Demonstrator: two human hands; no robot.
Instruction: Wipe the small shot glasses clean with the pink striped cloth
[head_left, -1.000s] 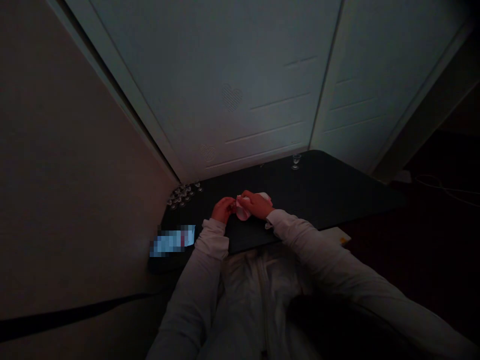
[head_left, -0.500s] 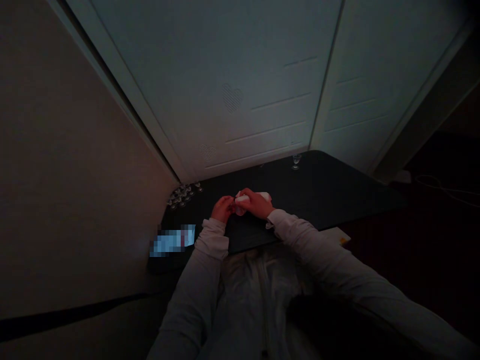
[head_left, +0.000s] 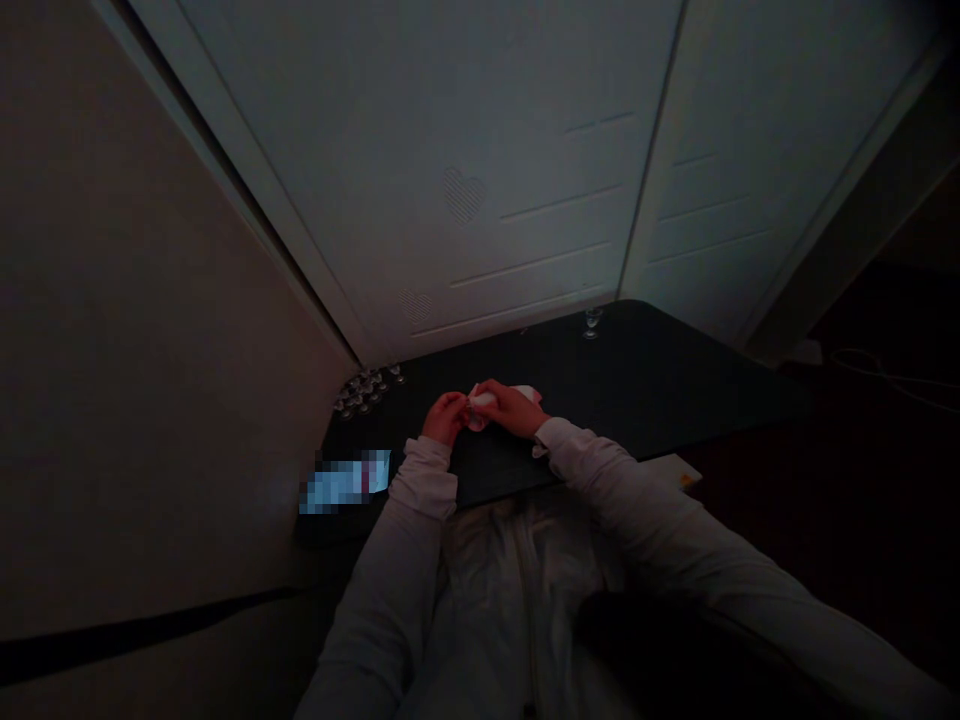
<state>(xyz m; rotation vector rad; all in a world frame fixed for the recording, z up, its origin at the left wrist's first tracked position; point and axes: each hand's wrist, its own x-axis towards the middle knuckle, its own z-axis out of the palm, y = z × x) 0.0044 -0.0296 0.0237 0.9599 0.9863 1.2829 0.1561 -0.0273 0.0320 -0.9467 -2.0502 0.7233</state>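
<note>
Near the middle of the near edge of a dark, round-cornered counter (head_left: 652, 380), a soft, pinkish-white cloth (head_left: 484, 400) is held between two bare hands, just above or against the surface; which of these cannot be told. Its long axis is laid roughly along the counter's length, from the fingertips of the left hand (head_left: 446, 415) to beyond the knuckles of the right hand (head_left: 514, 410). One end is pointed toward the counter's left end, the other toward its right end, and a short fold is hung between the hands toward the near edge.

Compared with a second ago, when a broader rounded fold was hung below the right fingers, the cloth is now gathered smaller; its left part is spread slightly more than half a second ago.

The cloth is seen as crumpled and limp, tinted by reddish light. It is gripped by the right hand, whose fingers are closed over it. The left fingers are curled in against its left end; whether anything else is held there cannot be told.

At the far left corner, a cluster of small, clear, stemmed glasses (head_left: 364, 390) is gathered. By the far edge, toward the right, one clear stemmed glass (head_left: 592, 323) is stood upright.
</note>
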